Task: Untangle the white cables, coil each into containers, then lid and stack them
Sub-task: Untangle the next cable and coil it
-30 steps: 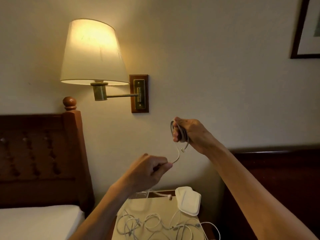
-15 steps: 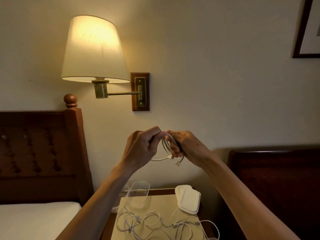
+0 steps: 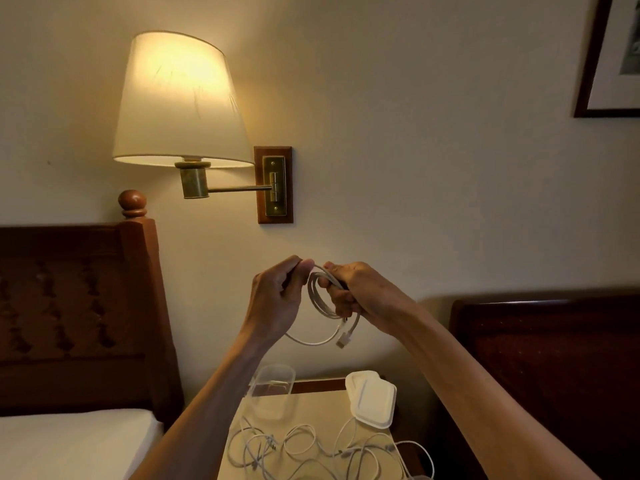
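Both my hands are raised in front of the wall and hold one white cable (image 3: 320, 299) wound into a small coil. My right hand (image 3: 363, 294) grips the coil's loops. My left hand (image 3: 280, 296) pinches the cable at the coil's top left. A loose loop and the connector end (image 3: 344, 340) hang below the hands. On the nightstand (image 3: 311, 407) below lie several tangled white cables (image 3: 311, 448), a clear empty container (image 3: 272, 393) at the back left, and stacked white lids (image 3: 372, 398) at the back right.
A lit wall lamp (image 3: 180, 98) on a brass arm hangs above left. A dark wooden headboard (image 3: 76, 313) and white mattress (image 3: 69, 441) are to the left, another dark headboard (image 3: 554, 358) to the right, a framed picture (image 3: 609, 57) top right.
My left hand rose from below up to my right hand and brought the cable's loose end onto the coil. The hanging tail is shorter now.
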Demonstrator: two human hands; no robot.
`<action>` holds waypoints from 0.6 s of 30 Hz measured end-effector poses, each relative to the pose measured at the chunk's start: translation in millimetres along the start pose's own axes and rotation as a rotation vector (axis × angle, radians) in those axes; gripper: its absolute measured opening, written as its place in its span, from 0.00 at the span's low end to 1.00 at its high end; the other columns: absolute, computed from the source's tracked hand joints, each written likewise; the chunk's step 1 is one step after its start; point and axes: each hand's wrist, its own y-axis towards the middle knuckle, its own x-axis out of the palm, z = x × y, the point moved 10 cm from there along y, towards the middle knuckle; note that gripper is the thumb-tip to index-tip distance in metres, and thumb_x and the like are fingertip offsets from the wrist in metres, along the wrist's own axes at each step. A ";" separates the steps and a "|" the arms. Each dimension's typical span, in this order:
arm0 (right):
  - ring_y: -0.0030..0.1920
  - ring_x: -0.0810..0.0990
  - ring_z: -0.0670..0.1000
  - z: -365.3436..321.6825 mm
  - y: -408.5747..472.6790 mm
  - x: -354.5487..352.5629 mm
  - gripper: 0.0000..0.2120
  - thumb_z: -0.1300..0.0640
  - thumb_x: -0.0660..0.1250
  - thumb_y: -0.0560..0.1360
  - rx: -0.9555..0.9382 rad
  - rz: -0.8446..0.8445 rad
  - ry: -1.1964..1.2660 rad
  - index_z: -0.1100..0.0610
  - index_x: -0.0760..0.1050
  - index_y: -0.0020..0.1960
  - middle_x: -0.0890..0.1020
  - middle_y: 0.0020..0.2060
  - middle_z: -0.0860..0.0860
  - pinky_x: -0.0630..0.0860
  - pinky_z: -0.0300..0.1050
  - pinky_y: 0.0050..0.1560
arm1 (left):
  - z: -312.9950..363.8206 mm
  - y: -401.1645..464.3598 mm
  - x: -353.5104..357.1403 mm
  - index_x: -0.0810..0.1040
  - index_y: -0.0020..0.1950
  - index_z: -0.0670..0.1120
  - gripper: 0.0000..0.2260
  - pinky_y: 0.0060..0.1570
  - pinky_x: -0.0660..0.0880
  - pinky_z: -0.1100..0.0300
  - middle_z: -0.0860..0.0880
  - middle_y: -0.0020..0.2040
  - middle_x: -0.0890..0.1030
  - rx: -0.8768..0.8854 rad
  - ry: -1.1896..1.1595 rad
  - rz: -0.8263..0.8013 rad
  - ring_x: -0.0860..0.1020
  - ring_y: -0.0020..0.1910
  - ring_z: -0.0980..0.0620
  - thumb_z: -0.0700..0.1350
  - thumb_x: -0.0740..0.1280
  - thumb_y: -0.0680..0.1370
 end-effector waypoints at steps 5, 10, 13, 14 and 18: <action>0.25 0.60 0.45 6.1 0.9 -3.5 0.21 0.53 0.48 0.85 0.047 -0.070 0.068 0.58 0.71 0.39 0.64 0.25 0.48 0.62 0.36 0.27 | -21.9 -2.3 15.7 0.79 0.52 0.48 0.08 0.35 0.67 0.69 0.55 0.39 0.75 -0.299 -0.162 -0.286 0.72 0.37 0.60 0.49 0.62 0.81; 0.26 0.58 0.46 2.9 4.7 -3.4 0.23 0.56 0.49 0.84 0.044 -0.105 0.132 0.56 0.70 0.34 0.63 0.25 0.49 0.60 0.37 0.27 | -31.4 -21.0 35.7 0.83 0.50 0.46 0.15 0.41 0.65 0.58 0.51 0.40 0.77 -0.587 -0.512 -0.478 0.67 0.37 0.54 0.53 0.59 0.81; 0.24 0.58 0.46 1.2 8.6 -5.8 0.22 0.57 0.49 0.84 0.051 -0.049 0.137 0.57 0.69 0.33 0.62 0.24 0.48 0.60 0.38 0.26 | -29.8 -21.9 40.1 0.79 0.46 0.46 0.15 0.38 0.65 0.59 0.49 0.37 0.75 -0.644 -0.615 -0.492 0.68 0.36 0.55 0.53 0.58 0.82; 0.24 0.58 0.46 1.1 10.5 -7.8 0.22 0.57 0.49 0.84 0.047 -0.016 0.125 0.57 0.69 0.33 0.63 0.23 0.48 0.60 0.38 0.26 | -29.3 -21.6 41.6 0.77 0.45 0.46 0.15 0.37 0.65 0.60 0.50 0.35 0.73 -0.655 -0.611 -0.491 0.68 0.35 0.55 0.54 0.58 0.82; 0.26 0.60 0.47 -1.7 15.0 -12.0 0.21 0.54 0.52 0.83 -0.006 0.081 0.035 0.56 0.70 0.33 0.64 0.24 0.48 0.61 0.42 0.30 | -27.5 -18.5 42.7 0.70 0.39 0.46 0.20 0.38 0.64 0.58 0.51 0.34 0.68 -0.622 -0.437 -0.384 0.65 0.34 0.54 0.62 0.58 0.78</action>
